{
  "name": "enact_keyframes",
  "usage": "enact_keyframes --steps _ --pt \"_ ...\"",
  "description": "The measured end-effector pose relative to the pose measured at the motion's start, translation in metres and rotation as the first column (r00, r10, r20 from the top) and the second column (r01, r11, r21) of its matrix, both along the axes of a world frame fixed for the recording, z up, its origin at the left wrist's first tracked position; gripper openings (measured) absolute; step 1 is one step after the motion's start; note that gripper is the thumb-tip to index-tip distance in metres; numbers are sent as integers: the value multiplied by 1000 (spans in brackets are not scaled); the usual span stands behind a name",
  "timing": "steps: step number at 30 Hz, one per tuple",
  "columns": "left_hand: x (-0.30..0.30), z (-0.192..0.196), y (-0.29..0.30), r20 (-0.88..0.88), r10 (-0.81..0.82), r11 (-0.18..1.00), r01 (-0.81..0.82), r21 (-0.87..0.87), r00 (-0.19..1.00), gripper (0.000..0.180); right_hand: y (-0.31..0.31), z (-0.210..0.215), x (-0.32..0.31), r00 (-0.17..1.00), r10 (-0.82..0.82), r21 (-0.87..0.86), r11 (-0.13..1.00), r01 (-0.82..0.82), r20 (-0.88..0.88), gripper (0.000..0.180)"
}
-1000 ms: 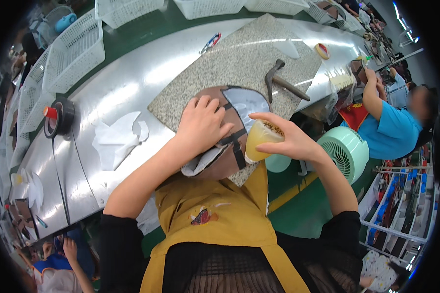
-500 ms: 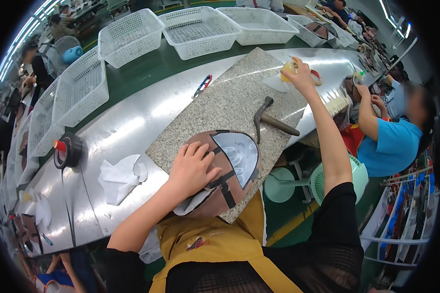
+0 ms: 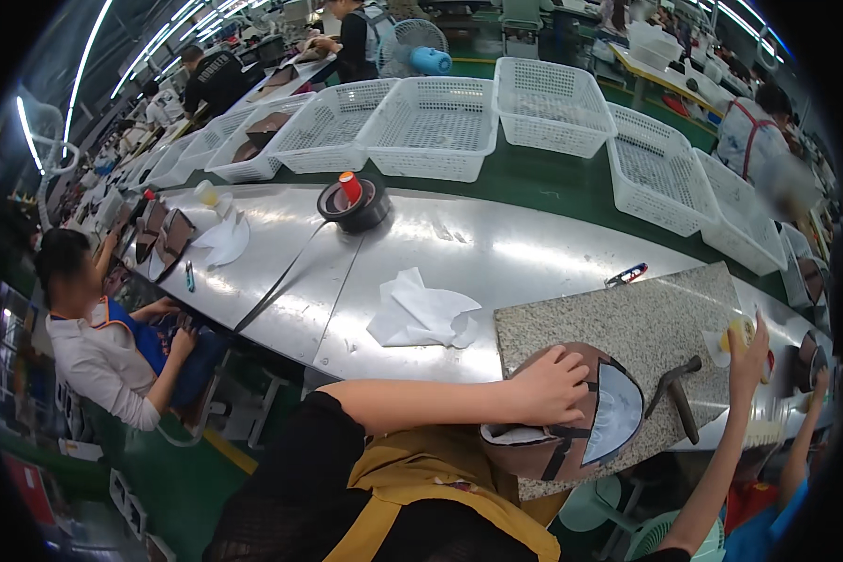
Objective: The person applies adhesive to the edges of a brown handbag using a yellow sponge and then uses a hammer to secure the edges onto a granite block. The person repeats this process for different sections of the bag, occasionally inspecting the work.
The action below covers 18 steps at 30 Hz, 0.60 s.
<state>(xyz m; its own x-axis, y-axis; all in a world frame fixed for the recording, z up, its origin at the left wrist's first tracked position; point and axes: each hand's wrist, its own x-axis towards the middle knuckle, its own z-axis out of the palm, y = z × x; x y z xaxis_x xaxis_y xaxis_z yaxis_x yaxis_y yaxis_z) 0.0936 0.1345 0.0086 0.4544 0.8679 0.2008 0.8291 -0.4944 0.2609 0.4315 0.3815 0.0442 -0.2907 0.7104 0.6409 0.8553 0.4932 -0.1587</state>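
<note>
My left hand point(image 3: 551, 384) lies with its fingers spread on a curved brown leather-like piece point(image 3: 526, 456). Black strips cross this piece, and a pale grey panel point(image 3: 616, 414) with looped marks covers its right end. White lining shows at its near left opening. Beneath it is a speckled stone slab point(image 3: 581, 323). At the slab's far right, my right hand point(image 3: 747, 361) has its fingers around a small yellow container point(image 3: 742, 332), partly hidden by the hand. A hammer point(image 3: 679, 398) with a dark head rests on the slab between my hands.
White cloth or paper point(image 3: 417, 314) lies on the metal table point(image 3: 347, 323), with a black tape roll point(image 3: 353, 208) farther back. A small red-and-blue tool point(image 3: 626, 274) lies by the slab. White baskets point(image 3: 431, 136) line the far side. A co-worker point(image 3: 103, 347) sits at left.
My view has swung left, so the slab and both hands appear farther right. The left hand stays on the brown piece, and the right stays at the yellow container.
</note>
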Motion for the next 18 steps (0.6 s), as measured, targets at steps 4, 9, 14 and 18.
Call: enact_keyframes --steps 4,9,14,18 --pt "4 0 7 118 -32 999 26 45 992 48 -116 3 -25 966 255 -502 833 -233 -25 42" --pt "-10 16 -5 304 -99 967 19 256 947 48 -144 -30 -44 972 208 -377 913 -154 107 42" --pt "-47 74 -73 131 -164 975 180 -128 978 45 -117 -57 -16 989 139 -363 925 -109 57 46" --pt "-56 47 -102 -62 -250 962 255 100 966 42 -95 -70 -7 998 -4 -248 969 20 65 47"
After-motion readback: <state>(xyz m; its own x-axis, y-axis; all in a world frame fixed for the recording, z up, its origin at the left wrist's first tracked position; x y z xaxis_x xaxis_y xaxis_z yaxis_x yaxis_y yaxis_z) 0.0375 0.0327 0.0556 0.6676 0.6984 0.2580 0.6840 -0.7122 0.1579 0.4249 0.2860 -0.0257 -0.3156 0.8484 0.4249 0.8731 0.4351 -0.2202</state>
